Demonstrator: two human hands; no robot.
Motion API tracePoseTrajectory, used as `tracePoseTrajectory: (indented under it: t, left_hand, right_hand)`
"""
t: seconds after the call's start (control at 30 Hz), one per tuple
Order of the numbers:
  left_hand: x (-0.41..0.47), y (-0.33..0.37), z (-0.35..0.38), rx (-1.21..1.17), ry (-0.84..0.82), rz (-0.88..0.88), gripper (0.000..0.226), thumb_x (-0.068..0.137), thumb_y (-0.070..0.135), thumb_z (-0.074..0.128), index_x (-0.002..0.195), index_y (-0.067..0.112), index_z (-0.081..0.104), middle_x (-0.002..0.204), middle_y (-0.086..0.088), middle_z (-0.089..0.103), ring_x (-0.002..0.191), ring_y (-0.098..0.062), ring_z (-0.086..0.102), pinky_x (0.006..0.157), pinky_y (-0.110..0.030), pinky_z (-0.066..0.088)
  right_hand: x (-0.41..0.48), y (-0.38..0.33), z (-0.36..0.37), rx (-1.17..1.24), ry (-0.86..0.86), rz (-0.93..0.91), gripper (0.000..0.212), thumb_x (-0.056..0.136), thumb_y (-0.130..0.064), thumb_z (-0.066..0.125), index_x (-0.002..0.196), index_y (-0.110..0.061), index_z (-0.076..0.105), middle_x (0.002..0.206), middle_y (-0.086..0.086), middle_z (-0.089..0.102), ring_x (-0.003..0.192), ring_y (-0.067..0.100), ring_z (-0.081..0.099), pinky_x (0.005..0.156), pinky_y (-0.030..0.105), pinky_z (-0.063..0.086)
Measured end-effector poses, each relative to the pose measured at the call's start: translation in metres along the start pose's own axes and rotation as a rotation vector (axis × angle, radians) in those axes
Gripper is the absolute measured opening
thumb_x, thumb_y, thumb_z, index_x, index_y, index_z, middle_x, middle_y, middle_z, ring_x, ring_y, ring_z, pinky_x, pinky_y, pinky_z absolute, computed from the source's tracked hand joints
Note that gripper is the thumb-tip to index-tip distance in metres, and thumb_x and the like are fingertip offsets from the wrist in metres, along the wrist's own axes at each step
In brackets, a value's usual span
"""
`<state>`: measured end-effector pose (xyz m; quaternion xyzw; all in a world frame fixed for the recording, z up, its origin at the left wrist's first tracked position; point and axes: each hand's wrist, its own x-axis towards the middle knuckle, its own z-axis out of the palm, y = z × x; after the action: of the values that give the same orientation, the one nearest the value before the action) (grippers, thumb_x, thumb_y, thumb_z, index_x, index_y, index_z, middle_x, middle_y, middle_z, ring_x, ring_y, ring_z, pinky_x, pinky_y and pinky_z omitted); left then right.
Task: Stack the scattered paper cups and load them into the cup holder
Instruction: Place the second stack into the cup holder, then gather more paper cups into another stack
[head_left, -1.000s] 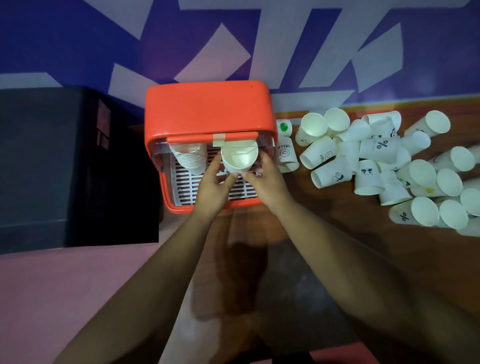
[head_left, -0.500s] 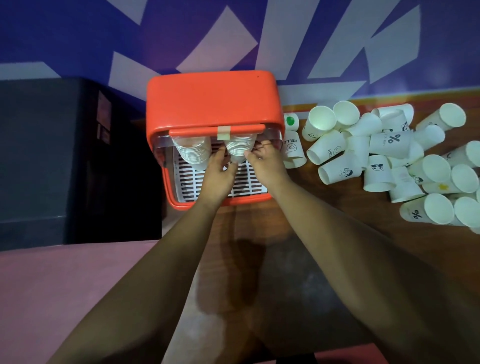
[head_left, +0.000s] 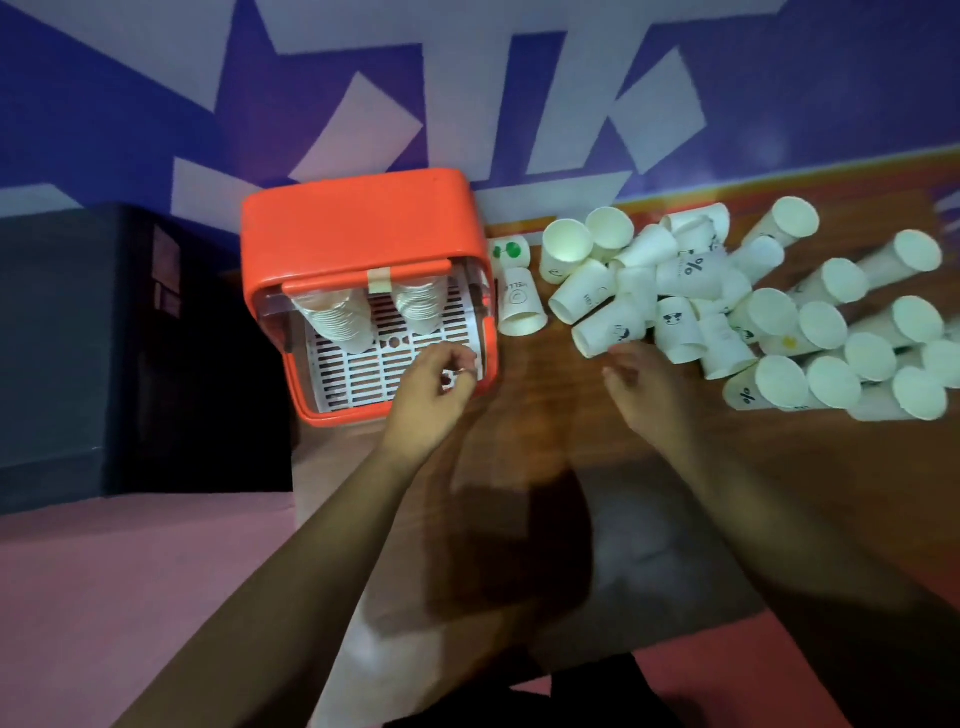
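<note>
**Both hands empty between holder and cup pile**

The left hand hangs over the front right corner of the orange cup holder, its grip loosely curled and holding nothing. The right hand is over the wooden surface, fingers spread wide and empty, its fingertips just short of the nearest of the scattered cups. Motion blur makes it hard to say whether a fingertip already touches that cup.

Behind the left grip, two nested stacks hang mouth-down in the holder: the left stack and the right stack, above a white slatted tray. A strip of tape sits on the holder's front edge. The rest of the cups lie beyond and to the right of the right grip, most on their sides, touching one another.

Risks, as I judge them: the pile is loose, so a quick reach could roll cups toward the far right edge of the surface. Squeezing a thin paper wall would deform it and make nesting jam. Cups point different ways, so one picked carelessly would need turning first.

Readable marks: "HELL…" over a smiley on the cup just right of the holder, "%" on two cups, a sunglasses face, green dots.
</note>
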<state>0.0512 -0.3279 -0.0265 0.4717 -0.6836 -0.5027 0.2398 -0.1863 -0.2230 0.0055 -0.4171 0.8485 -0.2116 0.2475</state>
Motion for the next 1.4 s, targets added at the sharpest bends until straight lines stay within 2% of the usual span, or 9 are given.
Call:
tracePoseTrajectory:
  t: [0.1,0.2,0.33,0.57,0.8,1.07,1.17,1.33,1.4]
  left_hand:
    - [0.018,0.024,0.037,0.069,-0.104,0.053,0.006,0.091,0.011,0.062,0.094,0.015,0.066,0.099,0.001,0.067,0.084,-0.005,0.06,0.073,-0.021,0.045]
    - [0.042,0.043,0.081,0.156,-0.147,0.081,0.01,0.091,0.018,0.065,0.099,0.012,0.065,0.103,-0.004,0.064,0.091,-0.017,0.06,0.083,-0.031,0.049]
    - [0.075,0.06,0.134,0.268,-0.133,0.001,0.03,0.093,0.021,0.065,0.12,0.007,0.063,0.122,-0.009,0.06,0.106,-0.02,0.059,0.089,-0.025,0.043]
    - [0.112,0.047,0.189,0.494,-0.17,-0.073,0.067,0.089,0.039,0.073,0.144,0.009,0.05,0.144,-0.012,0.053,0.131,-0.03,0.052,0.111,-0.043,0.042]
    - [0.104,0.028,0.211,0.579,-0.161,-0.152,0.072,0.083,0.045,0.078,0.14,0.012,0.052,0.133,-0.012,0.058,0.123,-0.032,0.055,0.103,-0.045,0.046]
    - [0.043,0.016,0.187,0.358,-0.073,-0.375,0.066,0.085,0.048,0.076,0.137,0.013,0.055,0.131,-0.008,0.063,0.116,-0.024,0.059,0.093,-0.04,0.05]
    - [0.009,0.015,0.18,0.223,-0.063,-0.477,0.065,0.086,0.042,0.077,0.139,0.013,0.051,0.133,-0.004,0.061,0.114,-0.018,0.057,0.088,-0.034,0.048]
    - [-0.024,0.014,0.182,0.003,0.071,-0.494,0.058,0.083,0.011,0.081,0.131,0.013,0.048,0.113,0.006,0.06,0.099,-0.009,0.059,0.071,-0.008,0.047]
    - [-0.034,0.01,0.18,-0.05,0.07,-0.438,0.069,0.082,0.004,0.08,0.141,0.016,0.046,0.119,0.009,0.063,0.103,-0.002,0.059,0.079,-0.007,0.047]
  right_hand:
    - [0.012,0.048,-0.04,-0.12,0.109,0.097,0.036,0.091,-0.015,0.059,0.125,-0.005,0.058,0.126,0.016,0.06,0.121,0.029,0.052,0.101,0.034,0.039]
    - [0.029,0.082,-0.064,-0.186,0.15,0.107,0.042,0.088,-0.02,0.063,0.126,-0.003,0.057,0.125,0.021,0.057,0.12,0.033,0.051,0.103,0.041,0.04]
    - [0.061,0.104,-0.074,-0.247,0.132,0.134,0.047,0.091,-0.031,0.06,0.126,0.0,0.054,0.121,0.022,0.055,0.113,0.037,0.055,0.094,0.042,0.047]
    - [0.098,0.11,-0.057,-0.39,-0.018,0.101,0.056,0.095,-0.047,0.046,0.128,-0.003,0.047,0.127,0.019,0.051,0.111,0.037,0.057,0.083,0.042,0.049]
    - [0.107,0.126,-0.038,-0.346,-0.072,0.142,0.059,0.098,-0.046,0.04,0.132,0.002,0.04,0.116,0.019,0.062,0.106,0.036,0.06,0.07,0.038,0.043]
    - [0.091,0.137,-0.047,-0.179,-0.169,0.126,0.068,0.09,-0.035,0.057,0.137,0.007,0.031,0.12,0.023,0.06,0.109,0.039,0.059,0.083,0.041,0.049]
    - [0.075,0.139,-0.048,-0.172,-0.194,0.019,0.055,0.09,-0.04,0.057,0.126,-0.003,0.039,0.118,0.02,0.057,0.102,0.037,0.06,0.074,0.038,0.047]
    - [0.064,0.124,-0.027,-0.151,-0.303,0.015,0.064,0.094,-0.054,0.048,0.148,-0.028,0.024,0.13,0.023,0.043,0.106,0.041,0.056,0.083,0.043,0.047]
    - [0.064,0.121,-0.02,-0.16,-0.305,0.026,0.062,0.095,-0.053,0.047,0.148,-0.032,0.024,0.131,0.023,0.042,0.105,0.04,0.056,0.079,0.041,0.046]
